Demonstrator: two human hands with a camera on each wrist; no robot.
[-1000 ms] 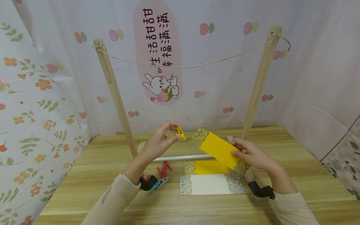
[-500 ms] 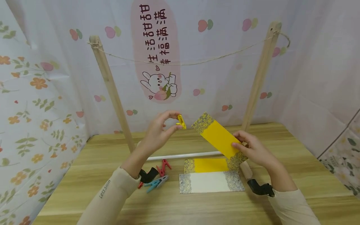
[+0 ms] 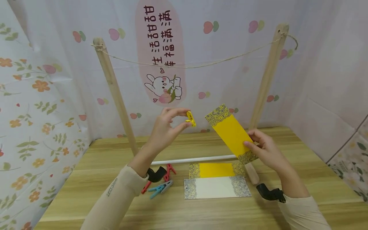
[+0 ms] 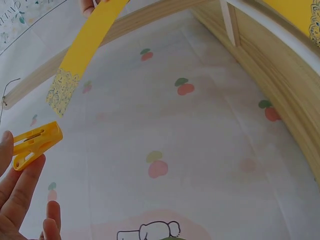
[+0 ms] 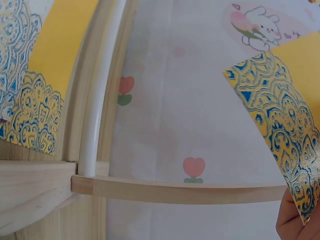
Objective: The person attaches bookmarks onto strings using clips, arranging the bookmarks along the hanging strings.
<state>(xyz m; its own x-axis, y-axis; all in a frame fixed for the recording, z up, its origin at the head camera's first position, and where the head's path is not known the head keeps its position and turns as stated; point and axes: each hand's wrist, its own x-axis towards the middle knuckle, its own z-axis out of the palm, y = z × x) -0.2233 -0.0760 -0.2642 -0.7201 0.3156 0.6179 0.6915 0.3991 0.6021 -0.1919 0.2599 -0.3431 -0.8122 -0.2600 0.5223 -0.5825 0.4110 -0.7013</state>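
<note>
Between thumb and fingers my left hand [image 3: 166, 129] pinches a yellow clothespin [image 3: 191, 118], raised above the table; the left wrist view shows the clothespin [image 4: 39, 142] by its spring and legs. To its right my right hand [image 3: 265, 147] grips the lower end of a yellow card [image 3: 233, 135] with lace-patterned ends, tilted with its top leaning left. Card and clothespin are apart. In the right wrist view the card's patterned end [image 5: 282, 117] fills the right side. Higher up, a thin rope [image 3: 187, 67] sags between two wooden posts.
A second yellow card [image 3: 215, 170] and a white card [image 3: 215, 187] lie on the table. Red clothespins [image 3: 169, 171] and blue and grey ones [image 3: 158, 189] lie at left. A white rod [image 3: 195, 158] joins the left post [image 3: 115, 92] and right post [image 3: 267, 80] low down.
Both hands have risen, the clothespin and the yellow card with them. The card has turned steeper and shifted slightly right. Things on the table lie as before.
</note>
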